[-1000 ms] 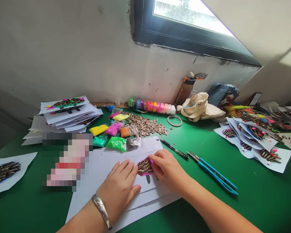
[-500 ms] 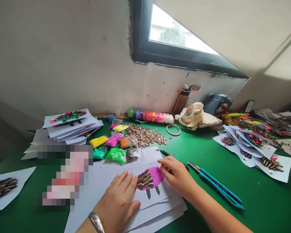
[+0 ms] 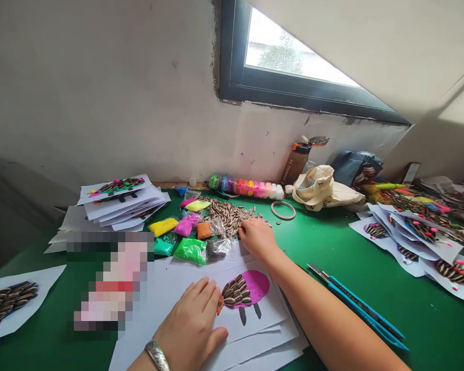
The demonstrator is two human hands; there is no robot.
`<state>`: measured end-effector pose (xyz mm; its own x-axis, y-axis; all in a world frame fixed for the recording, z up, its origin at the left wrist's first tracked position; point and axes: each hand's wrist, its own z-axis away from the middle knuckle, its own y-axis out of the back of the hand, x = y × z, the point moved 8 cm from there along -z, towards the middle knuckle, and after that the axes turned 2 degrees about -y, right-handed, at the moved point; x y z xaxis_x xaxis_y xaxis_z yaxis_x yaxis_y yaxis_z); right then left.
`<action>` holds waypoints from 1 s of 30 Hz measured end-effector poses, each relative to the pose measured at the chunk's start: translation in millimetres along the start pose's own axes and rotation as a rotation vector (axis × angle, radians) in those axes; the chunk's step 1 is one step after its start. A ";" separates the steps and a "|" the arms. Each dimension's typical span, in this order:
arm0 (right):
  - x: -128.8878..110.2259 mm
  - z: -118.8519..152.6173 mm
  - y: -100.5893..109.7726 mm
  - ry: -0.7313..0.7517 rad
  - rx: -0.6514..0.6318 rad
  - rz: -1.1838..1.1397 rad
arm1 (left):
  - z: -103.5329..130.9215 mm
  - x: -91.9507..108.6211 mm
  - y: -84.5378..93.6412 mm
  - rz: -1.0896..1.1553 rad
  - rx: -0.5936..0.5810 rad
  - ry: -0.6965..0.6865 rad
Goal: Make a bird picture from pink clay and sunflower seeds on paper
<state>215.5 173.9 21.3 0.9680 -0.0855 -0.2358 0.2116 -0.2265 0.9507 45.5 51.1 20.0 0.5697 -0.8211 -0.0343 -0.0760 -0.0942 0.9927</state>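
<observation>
My left hand [image 3: 195,314] lies flat on a white sheet of paper [image 3: 232,335], fingers stretched out, holding nothing. Beside its fingertips is a picture with a pink clay oval [image 3: 260,286], its left part covered in overlapping striped sunflower seeds [image 3: 237,291]. Two dark grey legs and a small orange piece [image 3: 220,305] belong to the same picture. Farther back, my right hand [image 3: 257,238] reaches to the near edge of a loose sunflower seed pile [image 3: 226,212]. Its fingers are curled together, and whatever is between the fingertips is hidden.
Bags of coloured clay [image 3: 191,251] lie left of the pile. A blue utility knife [image 3: 359,306] rests right of my forearm. Seed pictures are stacked at left [image 3: 119,206] and right [image 3: 417,237]. Behind stand a tape roll [image 3: 283,203], cloth bag [image 3: 320,188] and bottle [image 3: 296,162].
My right hand has moved from the pink oval's right edge away to the seed pile. My left hand keeps its place on the paper. The view has shifted slightly.
</observation>
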 end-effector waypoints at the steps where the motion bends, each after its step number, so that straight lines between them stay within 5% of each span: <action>1: -0.2 -0.5 -3.5 0.007 -0.002 -0.002 | 0.2 0.4 -0.1 0.002 -0.002 0.001; 8: 2.9 10.1 9.7 0.062 -0.007 -0.114 | 4.8 -0.2 -1.7 0.057 0.073 0.006; 13: 3.4 64.4 36.5 0.221 -0.016 -0.456 | 6.3 -0.3 2.0 0.098 0.153 0.001; 18: 6.0 107.9 35.1 0.231 -0.075 -0.638 | 5.5 5.1 17.1 0.105 0.249 -0.033; 30: 0.3 102.7 24.6 0.223 -0.074 -0.593 | 2.0 8.9 16.6 0.111 0.278 -0.113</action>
<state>207.2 68.7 23.9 0.6867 0.2395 -0.6864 0.7211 -0.1048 0.6849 47.6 41.2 35.9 0.4524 -0.8907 0.0447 -0.3624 -0.1378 0.9218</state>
